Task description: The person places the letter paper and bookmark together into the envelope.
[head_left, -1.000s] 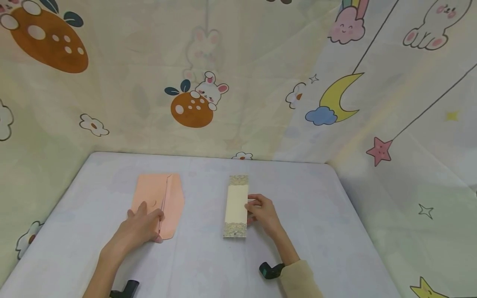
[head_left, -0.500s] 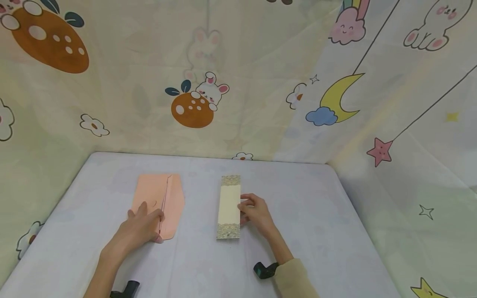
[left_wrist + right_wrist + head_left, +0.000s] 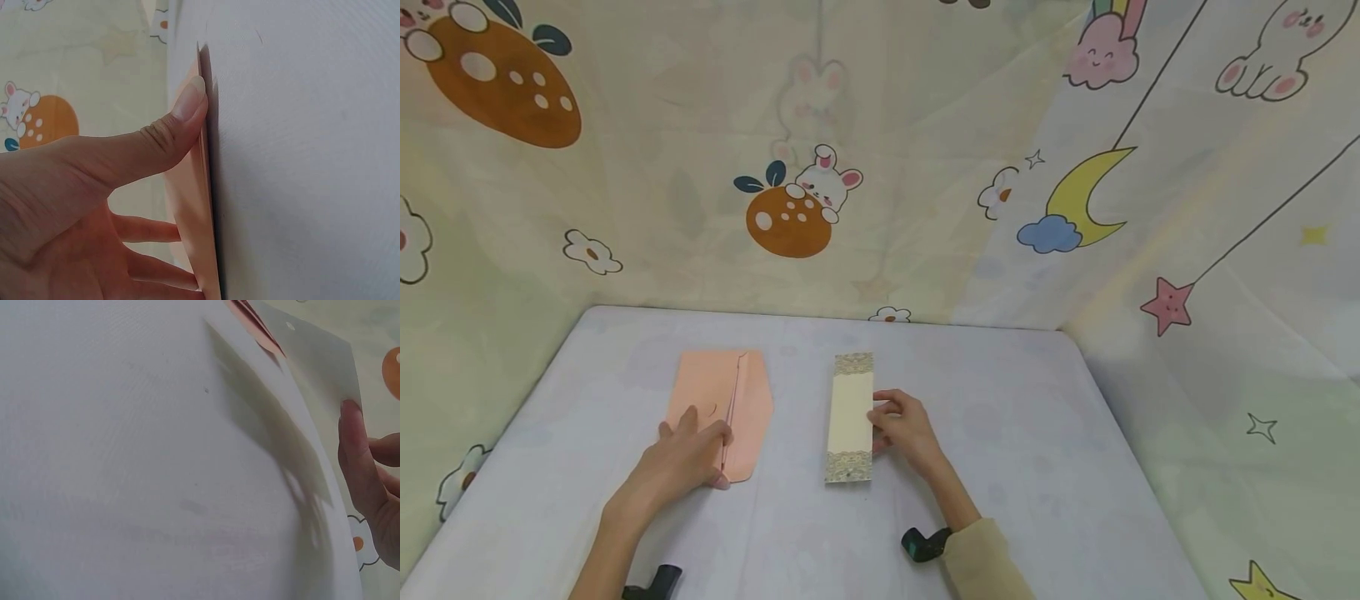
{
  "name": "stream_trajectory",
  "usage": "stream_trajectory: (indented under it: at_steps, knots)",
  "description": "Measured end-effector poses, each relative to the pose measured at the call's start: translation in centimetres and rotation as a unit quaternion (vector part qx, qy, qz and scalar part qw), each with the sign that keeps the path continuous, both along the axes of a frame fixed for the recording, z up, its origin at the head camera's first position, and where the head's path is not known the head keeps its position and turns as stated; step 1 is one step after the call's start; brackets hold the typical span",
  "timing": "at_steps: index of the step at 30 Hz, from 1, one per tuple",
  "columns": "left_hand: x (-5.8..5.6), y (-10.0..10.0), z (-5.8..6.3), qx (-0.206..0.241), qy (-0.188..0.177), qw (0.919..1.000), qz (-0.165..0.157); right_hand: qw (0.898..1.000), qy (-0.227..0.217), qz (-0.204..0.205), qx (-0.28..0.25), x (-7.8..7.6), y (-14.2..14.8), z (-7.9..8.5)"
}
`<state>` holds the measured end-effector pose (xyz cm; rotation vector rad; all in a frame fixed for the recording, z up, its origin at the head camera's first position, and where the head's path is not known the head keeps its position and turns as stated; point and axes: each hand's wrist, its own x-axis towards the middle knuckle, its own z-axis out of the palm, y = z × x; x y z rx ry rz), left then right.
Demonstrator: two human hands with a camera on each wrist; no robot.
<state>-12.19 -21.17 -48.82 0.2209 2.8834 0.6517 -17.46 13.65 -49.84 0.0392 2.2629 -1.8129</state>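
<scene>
A peach paper envelope [image 3: 750,421] lies on the left half of the table, its flap side facing right. My left hand [image 3: 672,468] rests on its lower part, fingers spread. In the left wrist view the thumb [image 3: 187,103] presses along the envelope's edge and straight fingertips touch its face. To the right, my right hand [image 3: 910,429] pinches the long side of a narrow cream bookmark [image 3: 850,415] with lace-patterned ends. The right wrist view shows the bookmark's plain underside [image 3: 319,359], a small hole near one end, held above the table with its shadow below.
The white-covered table [image 3: 1037,467] meets a cartoon-printed cloth backdrop [image 3: 910,208] behind and at both sides. Black wrist devices show beside the left forearm [image 3: 598,542] and by the right sleeve [image 3: 985,558].
My right hand has moved left with the bookmark, bringing it closer to the envelope. The left hand and the envelope have stayed in place.
</scene>
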Motion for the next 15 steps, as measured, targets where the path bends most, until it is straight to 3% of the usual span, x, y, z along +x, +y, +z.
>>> stream_trajectory:
  at_steps: [15]
  knots:
    - [0.1,0.0,0.1,0.009,-0.007,0.9999,0.005,1.0,0.003,0.028,-0.014,0.0,-1.6,-0.4]
